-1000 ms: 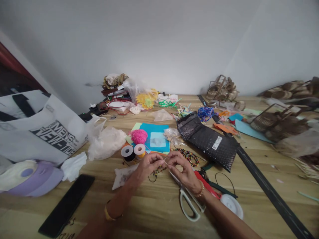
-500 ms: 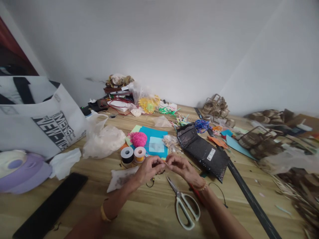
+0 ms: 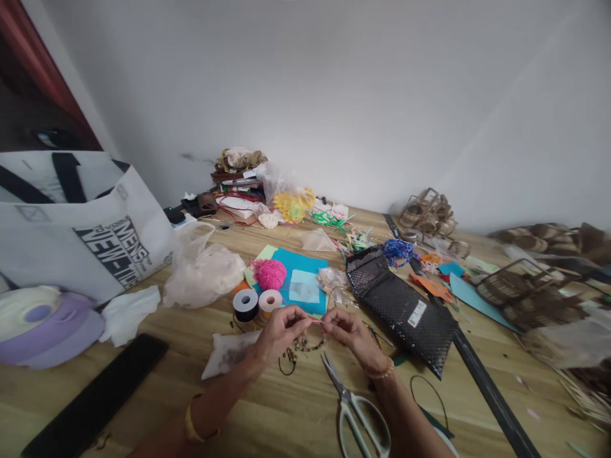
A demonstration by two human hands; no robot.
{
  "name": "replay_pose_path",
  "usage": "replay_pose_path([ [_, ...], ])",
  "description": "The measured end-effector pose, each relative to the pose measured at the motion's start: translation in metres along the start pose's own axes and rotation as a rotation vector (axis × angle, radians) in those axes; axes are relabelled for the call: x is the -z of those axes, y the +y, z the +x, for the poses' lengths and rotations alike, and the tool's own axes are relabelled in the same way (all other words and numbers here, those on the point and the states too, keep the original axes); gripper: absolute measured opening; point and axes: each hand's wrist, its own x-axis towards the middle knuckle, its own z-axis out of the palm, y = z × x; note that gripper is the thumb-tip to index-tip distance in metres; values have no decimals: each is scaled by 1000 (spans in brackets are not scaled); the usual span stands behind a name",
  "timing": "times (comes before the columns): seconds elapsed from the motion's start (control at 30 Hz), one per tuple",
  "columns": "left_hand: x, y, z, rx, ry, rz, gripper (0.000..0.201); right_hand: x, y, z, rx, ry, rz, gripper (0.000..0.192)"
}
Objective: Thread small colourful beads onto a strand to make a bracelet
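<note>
the left hand (image 3: 282, 332) and right hand (image 3: 351, 334) both pinch narrowly, fingertips closed on a thin strand (image 3: 316, 322) stretched between them, over the wooden table (image 3: 272, 413) near a beaded string (image 3: 308, 346). scissors (image 3: 345, 394) lie beside the right wrist. the white bag (image 3: 57, 232) reads "mens" and "new-", the rest unclear; the black pouch (image 3: 389, 292) bears a white label (image 3: 417, 313), its print too small to read.

I'm on the head cam, looking forward and down from behind and above the bare left hand (image 3: 285, 327) and bare right hand (image 3: 351, 334), pretty close up. Past them it takes in the brown wood-grain bench (image 3: 277, 413) back to a pale-grey wall (image 3: 334, 95).
</note>
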Motion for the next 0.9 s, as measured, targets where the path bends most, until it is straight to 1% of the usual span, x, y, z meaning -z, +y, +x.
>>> replay_pose_path([
  [0.1,0,-1,1,58,-68,-22,31,5,-3,-1,-1,76,45,36],
  [0.23,-2,-3,1,66,-147,36,30,4,-7,-5,63,84,145,32],
  [0.33,-2,-3,0,52,-146,85,32,2,-7,-5,93,101,214,31],
  [0.4,-2,-1,-1,18,-142,80,32,3,-5,-4,96,115,196,29],
  [0.43,-2,1,-1,4,-143,69,32,4,-5,-4,109,122,153,28],
  [0.5,-1,4,-1,-11,-136,31,31,7,-5,-3,180,155,-33,24],
  [0.6,0,7,0,19,-83,-18,30,11,-10,-5,375,210,-422,20],
  [0.63,0,8,1,27,-63,-29,31,11,-13,-6,430,196,-519,18],
  [0.7,-1,9,3,37,-34,-39,33,9,-18,-9,484,107,-610,16],
  [0.77,-2,11,5,55,-32,-35,35,5,-21,-11,473,12,-595,15],
  [0.9,-6,18,5,95,-113,17,34,-1,-22,-12,405,-70,-464,14],
])
